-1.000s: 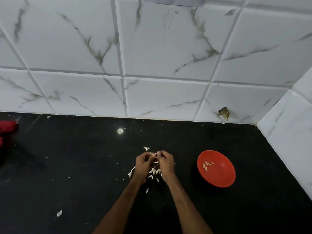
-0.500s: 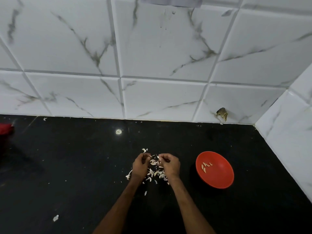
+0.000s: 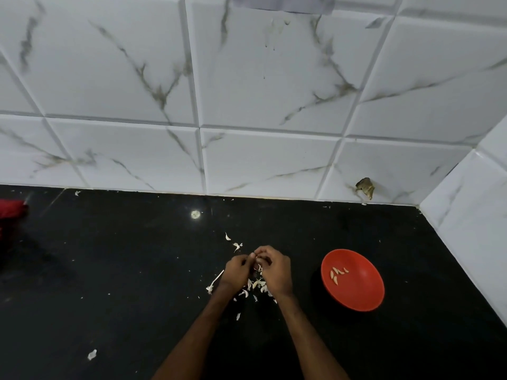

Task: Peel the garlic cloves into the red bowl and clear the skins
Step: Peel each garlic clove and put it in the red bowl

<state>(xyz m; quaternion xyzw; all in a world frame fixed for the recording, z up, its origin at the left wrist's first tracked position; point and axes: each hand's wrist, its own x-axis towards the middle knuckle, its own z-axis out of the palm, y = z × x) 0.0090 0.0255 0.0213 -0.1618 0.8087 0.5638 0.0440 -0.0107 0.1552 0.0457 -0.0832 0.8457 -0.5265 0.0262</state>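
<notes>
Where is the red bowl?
The red bowl sits on the black counter, to the right of the right hand and near the tiled side wall. A few peeled cloves lie inside it.

Red bowl: round, shallow, upright on black counter, right of right hand, apart from it. Peeled cloves: about 4, pale, lying together inside bowl, on side nearer hands. Skins: white papery scraps, heaped beneath and between both hands; few strays just beyond left hand, 1 nearer, beside left forearm. Clove between fingertips too hidden to tell.
</notes>
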